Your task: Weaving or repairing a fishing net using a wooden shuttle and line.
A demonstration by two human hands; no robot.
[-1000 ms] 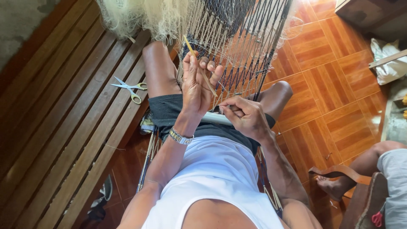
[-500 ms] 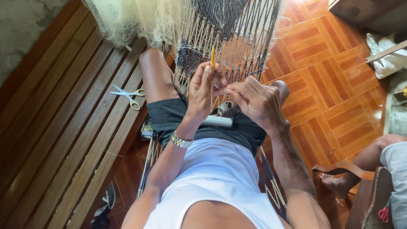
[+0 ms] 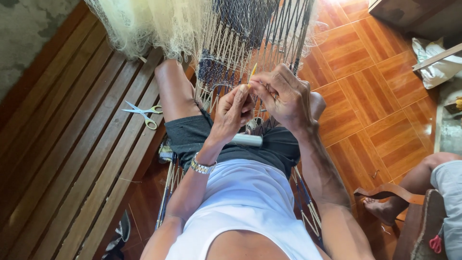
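Head view, looking straight down at lap and hands. Left hand (image 3: 233,108) raised in front of chest, fingers curled narrow, thumb and forefinger pinched on lower end of yellow needle (image 3: 252,73). Needle slim, long axis running up and slightly right from the pinch, tip pointing away from body into net (image 3: 250,38). Right hand (image 3: 284,96) just beside left, touching or nearly so at fingertips, fingers bent and closed on net strands next to the needle; exact strand held too fine to tell. Needle between the two hands, nearer left, which carries it; right hand to its right side, at about the same height. Net hangs directly ahead of both hands, dark mesh with pale cords, draped down over knees and under forearms. Pale mesh (image 3: 144,24) bunched up and left of left hand. Watch (image 3: 201,166) on left wrist. White tube (image 3: 246,140) lying crosswise on lap, just below left hand, touching shorts, not held. Scissors (image 3: 142,113) well to the left of left hand on wood bench (image 3: 72,159), blades pointing left, apart from everything. Tile floor (image 3: 380,110) to the right of right hand. Another person's bare foot (image 3: 380,209) and leg low right, well apart from both hands, by a wooden chair arm.
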